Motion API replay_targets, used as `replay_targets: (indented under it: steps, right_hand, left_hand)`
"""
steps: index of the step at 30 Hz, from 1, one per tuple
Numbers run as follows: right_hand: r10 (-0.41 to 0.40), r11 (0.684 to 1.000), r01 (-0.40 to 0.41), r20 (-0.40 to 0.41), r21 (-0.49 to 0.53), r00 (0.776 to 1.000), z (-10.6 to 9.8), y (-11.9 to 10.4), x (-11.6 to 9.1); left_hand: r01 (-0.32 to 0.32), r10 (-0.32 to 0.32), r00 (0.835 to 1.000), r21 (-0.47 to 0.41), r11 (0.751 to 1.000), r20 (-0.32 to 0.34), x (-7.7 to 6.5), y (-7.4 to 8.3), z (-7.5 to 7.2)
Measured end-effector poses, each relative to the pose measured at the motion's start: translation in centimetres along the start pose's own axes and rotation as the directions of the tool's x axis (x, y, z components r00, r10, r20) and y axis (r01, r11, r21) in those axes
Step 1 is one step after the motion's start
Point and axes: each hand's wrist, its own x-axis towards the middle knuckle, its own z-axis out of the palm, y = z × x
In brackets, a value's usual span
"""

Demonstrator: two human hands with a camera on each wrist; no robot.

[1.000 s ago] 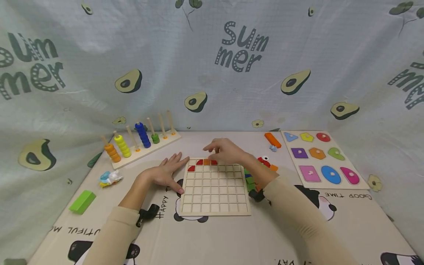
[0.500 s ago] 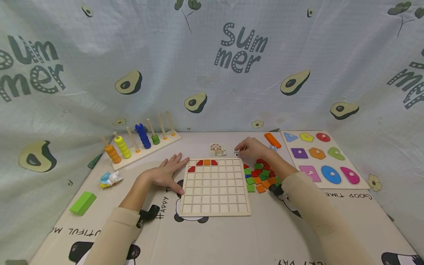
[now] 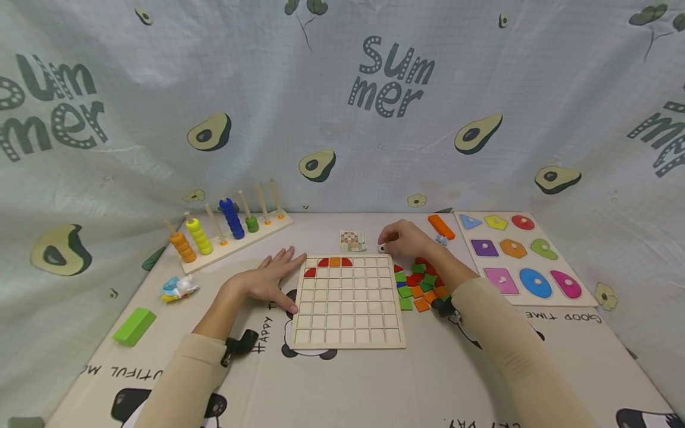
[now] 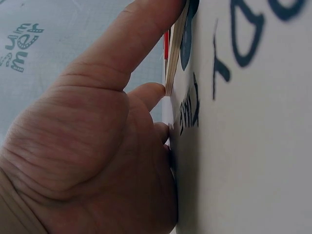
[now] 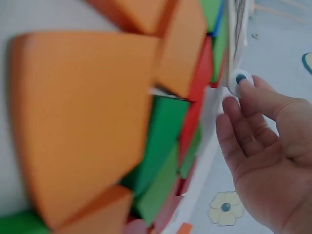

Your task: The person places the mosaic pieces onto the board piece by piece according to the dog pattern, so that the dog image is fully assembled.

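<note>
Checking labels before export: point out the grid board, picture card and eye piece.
Grid board [image 3: 348, 308]: head view, an unfilled cell near its middle.
Picture card [image 3: 352, 241]: head view, middle of its printed face.
Eye piece [image 5: 240, 77]: right wrist view, dark spot on its white face.

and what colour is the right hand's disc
White disc with a dark spot, clearest in the right wrist view.

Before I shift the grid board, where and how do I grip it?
Probably pinch the grid board by its near edge, coming from that side: it lies flat, the left hand touches its left edge, and loose tiles crowd the right.
</note>
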Motion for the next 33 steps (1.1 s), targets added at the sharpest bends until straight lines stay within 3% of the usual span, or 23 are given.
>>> replay_targets:
  steps: [5,9,16,23,33]
  right_hand:
    - [-0.094,0.988,0.095,-0.015,0.12,0.995,-0.4,-1.7,0.3]
    - [-0.163,0.979,0.163,-0.009,0.121,0.987,0.0,-4.3,0.8]
    - [-0.288,0.955,0.285,0.028,0.086,0.957,3.9,-8.2,2.6]
    - [-0.287,0.954,0.296,0.135,-0.05,0.948,7.3,-10.6,3.6]
    - [-0.287,0.929,0.317,0.168,-0.192,0.943,8.4,-10.8,3.5]
  left_hand:
    - [-0.001,0.001,1.0,0.0,1.0,0.0,0.0,0.0,0.0]
    - [-0.001,0.001,1.0,-0.012,1.0,0.002,-0.1,0.1,-0.1]
    - [0.018,-0.018,1.0,-0.014,1.0,0.018,0.0,0.0,0.0]
    - [-0.002,0.003,1.0,-0.017,1.0,0.021,-0.1,0.2,-0.2]
    - [0.0,0.0,1.0,-0.012,1.0,0.025,-0.1,0.0,-0.1]
